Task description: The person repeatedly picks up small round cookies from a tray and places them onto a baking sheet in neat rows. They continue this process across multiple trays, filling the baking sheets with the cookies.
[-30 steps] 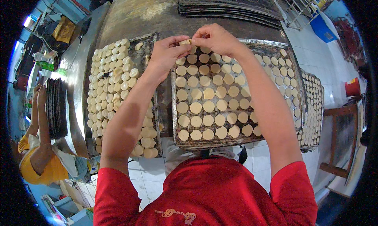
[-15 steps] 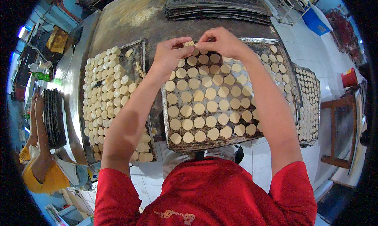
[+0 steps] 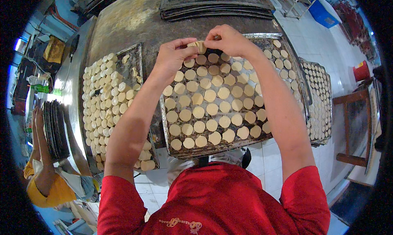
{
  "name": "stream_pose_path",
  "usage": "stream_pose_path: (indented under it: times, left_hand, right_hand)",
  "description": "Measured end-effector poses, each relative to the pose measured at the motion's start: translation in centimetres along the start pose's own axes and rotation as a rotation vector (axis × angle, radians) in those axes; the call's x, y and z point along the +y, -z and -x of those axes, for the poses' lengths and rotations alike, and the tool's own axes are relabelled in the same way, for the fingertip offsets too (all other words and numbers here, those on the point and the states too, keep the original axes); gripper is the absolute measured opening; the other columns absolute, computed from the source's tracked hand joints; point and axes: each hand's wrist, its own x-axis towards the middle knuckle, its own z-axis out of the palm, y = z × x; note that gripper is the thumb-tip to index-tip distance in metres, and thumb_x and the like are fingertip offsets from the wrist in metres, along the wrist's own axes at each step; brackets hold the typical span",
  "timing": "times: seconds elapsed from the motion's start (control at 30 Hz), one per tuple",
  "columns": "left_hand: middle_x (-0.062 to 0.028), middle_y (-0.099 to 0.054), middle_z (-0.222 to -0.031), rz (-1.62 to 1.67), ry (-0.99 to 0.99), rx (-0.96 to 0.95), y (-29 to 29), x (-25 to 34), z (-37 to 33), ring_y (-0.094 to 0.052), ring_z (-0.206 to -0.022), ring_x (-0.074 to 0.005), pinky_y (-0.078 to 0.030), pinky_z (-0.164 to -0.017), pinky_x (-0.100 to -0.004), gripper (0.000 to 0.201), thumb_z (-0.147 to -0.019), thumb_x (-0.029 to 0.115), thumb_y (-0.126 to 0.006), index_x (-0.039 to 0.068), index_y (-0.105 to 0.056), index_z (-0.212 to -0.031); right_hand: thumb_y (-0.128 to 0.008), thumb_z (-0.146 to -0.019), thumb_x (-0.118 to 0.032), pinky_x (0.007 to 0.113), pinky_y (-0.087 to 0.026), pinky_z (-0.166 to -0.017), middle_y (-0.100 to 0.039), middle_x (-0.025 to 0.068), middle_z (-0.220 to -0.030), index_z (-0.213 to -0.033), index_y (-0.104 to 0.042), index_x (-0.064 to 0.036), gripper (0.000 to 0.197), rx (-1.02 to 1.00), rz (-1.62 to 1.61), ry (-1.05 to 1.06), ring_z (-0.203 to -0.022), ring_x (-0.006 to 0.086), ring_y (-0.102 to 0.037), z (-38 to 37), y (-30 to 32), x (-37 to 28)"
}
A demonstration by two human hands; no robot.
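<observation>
My left hand (image 3: 174, 54) grips a short stack of pale dough rounds (image 3: 200, 46) between thumb and fingers, above the far side of a dark metal tray (image 3: 164, 124). My right hand (image 3: 226, 40) is closed in a pinch against the stack's right end. Whatever lies between its fingertips is hidden. Beneath both arms, flat dough rounds (image 3: 212, 109) lie in rows across the tray, and my forearms cover some of them.
On the left, a second tray (image 3: 141, 57) carries crowded stacks of dough rounds (image 3: 102, 108) and a few scraps. Dark sheet trays (image 3: 217, 8) are piled at the back of the table. Another filled tray (image 3: 317, 100) stands right. A co-worker's arm (image 3: 43, 153) shows far left.
The trays and table have shifted slightly left and down in the picture. The dough stack has turned between my hands, showing more of its side. Both hands stay close together.
</observation>
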Motion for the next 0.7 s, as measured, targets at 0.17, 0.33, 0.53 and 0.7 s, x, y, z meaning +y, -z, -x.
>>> stream_pose_path:
  times: [0.17, 0.33, 0.53, 0.7]
  left_hand:
    - [-0.0083, -0.072, -0.105, -0.007, -0.001, 0.025, -0.2, -0.2, -0.5, -0.068, -0.091, -0.0138, -0.055, -0.083, -0.0256, 0.038, -0.092, 0.006, -0.073, -0.005, -0.066, -0.128]
    - [-0.0082, -0.072, -0.105, -0.067, -0.022, -0.004, -1.5, -0.2, -1.0, -0.068, -0.092, -0.0142, -0.054, -0.085, -0.0264, 0.038, -0.092, 0.005, -0.073, -0.003, -0.066, -0.128]
    - [-0.0078, -0.072, -0.103, -0.018, -0.013, -0.038, -2.3, 0.0, -1.1, -0.068, -0.091, -0.0134, -0.054, -0.085, -0.0261, 0.041, -0.092, 0.007, -0.073, -0.003, -0.065, -0.131]
    - [-0.0075, -0.072, -0.104, -0.042, -0.003, -0.032, -2.8, 0.1, -1.6, -0.068, -0.091, -0.0126, -0.054, -0.084, -0.0256, 0.042, -0.093, 0.009, -0.073, -0.003, -0.064, -0.133]
  right_hand:
    - [-0.08, -0.089, -0.03, 0.032, -0.051, -0.076, -0.071, 0.0077, -0.085, -0.093, -0.075, -0.0031, 0.027, -0.06, 0.303, -0.208, -0.08, 0.0179, -0.064, 0.2, 1.2, 0.2]
    - [-0.079, -0.087, -0.041, 0.036, -0.053, -0.074, -0.074, 0.0083, -0.084, -0.097, -0.076, -0.0039, 0.038, -0.02, -0.281, 0.039, -0.078, 0.0187, -0.066, 0.5, 0.2, 0.9]
    - [-0.077, -0.092, -0.029, 0.032, -0.051, -0.074, -0.072, 0.0051, -0.085, -0.095, -0.075, -0.002, 0.027, -0.031, -0.003, -0.08, -0.079, 0.0137, -0.062, 1.5, 2.4, 1.6]
    - [-0.076, -0.092, -0.027, 0.032, -0.051, -0.074, -0.072, 0.0069, -0.085, -0.094, -0.075, -0.0013, 0.026, -0.032, 0.176, -0.179, -0.078, 0.0139, -0.062, 1.9, 3.2, 3.3]
